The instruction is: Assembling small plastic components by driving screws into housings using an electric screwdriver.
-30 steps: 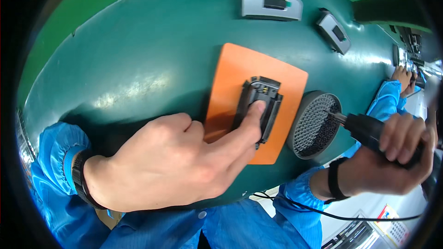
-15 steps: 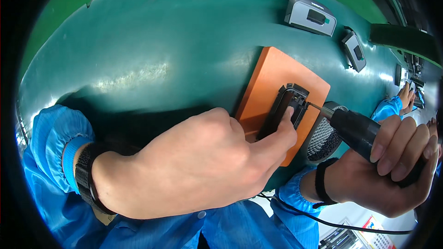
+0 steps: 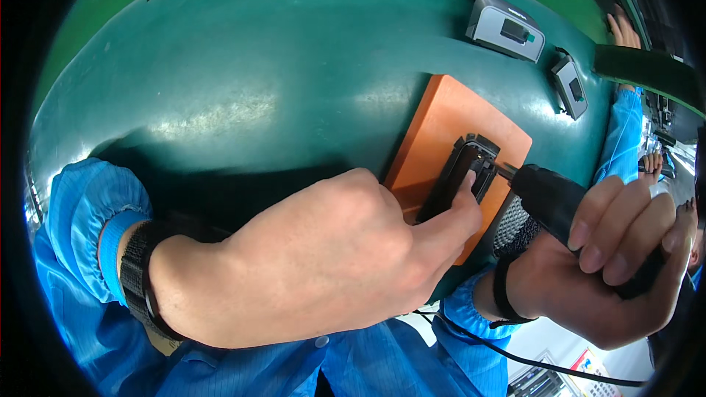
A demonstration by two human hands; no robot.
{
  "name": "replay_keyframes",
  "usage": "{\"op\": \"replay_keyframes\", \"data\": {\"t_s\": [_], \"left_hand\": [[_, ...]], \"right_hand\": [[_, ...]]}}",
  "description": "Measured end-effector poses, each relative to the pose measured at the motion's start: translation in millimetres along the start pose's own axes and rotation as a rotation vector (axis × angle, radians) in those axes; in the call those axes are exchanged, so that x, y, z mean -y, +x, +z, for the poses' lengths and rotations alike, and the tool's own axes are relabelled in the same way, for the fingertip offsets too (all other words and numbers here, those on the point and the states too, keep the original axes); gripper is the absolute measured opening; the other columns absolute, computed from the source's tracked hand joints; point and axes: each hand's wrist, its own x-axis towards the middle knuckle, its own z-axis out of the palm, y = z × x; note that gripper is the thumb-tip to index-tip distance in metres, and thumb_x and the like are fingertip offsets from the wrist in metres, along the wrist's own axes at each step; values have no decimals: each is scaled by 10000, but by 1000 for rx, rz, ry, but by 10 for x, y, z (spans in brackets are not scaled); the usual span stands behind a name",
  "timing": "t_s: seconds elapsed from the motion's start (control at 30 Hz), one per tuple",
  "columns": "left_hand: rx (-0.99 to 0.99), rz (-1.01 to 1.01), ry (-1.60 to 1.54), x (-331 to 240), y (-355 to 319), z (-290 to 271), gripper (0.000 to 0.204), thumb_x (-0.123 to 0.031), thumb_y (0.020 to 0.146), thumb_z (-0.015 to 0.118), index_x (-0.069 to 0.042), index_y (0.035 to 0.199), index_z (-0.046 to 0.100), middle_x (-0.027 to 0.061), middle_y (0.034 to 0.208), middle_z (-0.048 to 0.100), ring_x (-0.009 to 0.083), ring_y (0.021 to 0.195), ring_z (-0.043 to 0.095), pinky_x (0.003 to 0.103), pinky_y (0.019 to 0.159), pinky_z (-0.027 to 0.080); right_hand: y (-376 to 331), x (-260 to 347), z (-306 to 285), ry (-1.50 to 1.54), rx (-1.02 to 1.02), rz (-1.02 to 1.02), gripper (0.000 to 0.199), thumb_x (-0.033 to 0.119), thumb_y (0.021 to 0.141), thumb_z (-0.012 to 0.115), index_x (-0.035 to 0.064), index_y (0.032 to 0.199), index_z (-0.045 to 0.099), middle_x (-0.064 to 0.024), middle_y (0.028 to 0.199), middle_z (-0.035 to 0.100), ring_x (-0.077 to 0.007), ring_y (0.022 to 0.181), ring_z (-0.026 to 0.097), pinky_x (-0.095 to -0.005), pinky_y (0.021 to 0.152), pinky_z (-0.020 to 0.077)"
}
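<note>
An orange block (image 3: 429,123) lies on the green work surface in front of me, and a long black plastic housing (image 3: 443,190) rests on it at a slant. My left hand (image 3: 331,250) grips this housing, its index fingertip pressed on the inner parts; the thumb is hidden. In my right hand (image 3: 625,250) is a black electric screwdriver (image 3: 544,195), fingers wrapped round its body. The bit points left and meets the upper right side of the housing; its very tip is hard to make out.
Two grey device covers with black ends, one larger (image 3: 507,28) and one smaller (image 3: 570,88), stand at the far right. A dish of dark grains (image 3: 515,228) sits beside the block, partly behind my right hand. A co-worker's blue sleeve (image 3: 625,129) reaches along the right edge.
My right hand has brought the screwdriver slightly left and closer to the housing, covering more of the dish. The co-worker's arm now stretches toward the far right. The view has shifted a little.
</note>
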Motion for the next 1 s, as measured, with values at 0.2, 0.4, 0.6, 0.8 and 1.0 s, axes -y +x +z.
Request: {"op": "replay_keyframes", "data": {"t_s": [0.2, 0.4, 0.6, 0.8, 1.0], "left_hand": [[61, 37, -49, 18, -24, -41, 232, -303, 812, 704, -112, 932, 761, 16, 1201, 696, 67, 432, 436, 212, 455, 322], [37, 82, -232, 190, 129, -15, 410, -413, 832, 744, -18, 942, 738, 96, 1123, 691, 90, 478, 549, 225, 452, 419], [4, 54, -263, 101, 124, -7, 362, -354, 841, 743, -1, 918, 733, 128, 1077, 698, 117, 492, 606, 239, 437, 465], [-8, 91, -246, 179, 134, -22, 267, -245, 829, 722, 0, 931, 741, 148, 1087, 701, 121, 487, 612, 244, 441, 482], [-29, 93, -220, 44, -178, -83, 261, -229, 827, 712, 8, 933, 742, 160, 1088, 702, 125, 481, 610, 246, 433, 483]], "right_hand": [[21, 74, -81, 68, -86, -36, 136, 158, 960, 441, 57, 871, 463, 11, 582, 339, -70, 462, 321, -238, 458, 329], [-213, 257, -370, 342, -190, -16, 180, 147, 956, 560, 118, 840, 426, 8, 588, 463, -62, 478, 444, -202, 500, 437], [-433, 389, -249, 392, -235, 29, 185, 149, 963, 550, 130, 833, 420, 11, 538, 445, -66, 446, 434, -206, 478, 444], [-427, 383, -184, 388, -255, -1, 185, 152, 967, 549, 131, 838, 418, 11, 532, 441, -62, 440, 440, -207, 463, 438], [-652, 515, -19, 375, -229, -44, 167, 148, 971, 541, 124, 850, 428, 12, 548, 450, -60, 435, 427, -203, 453, 407]]}}
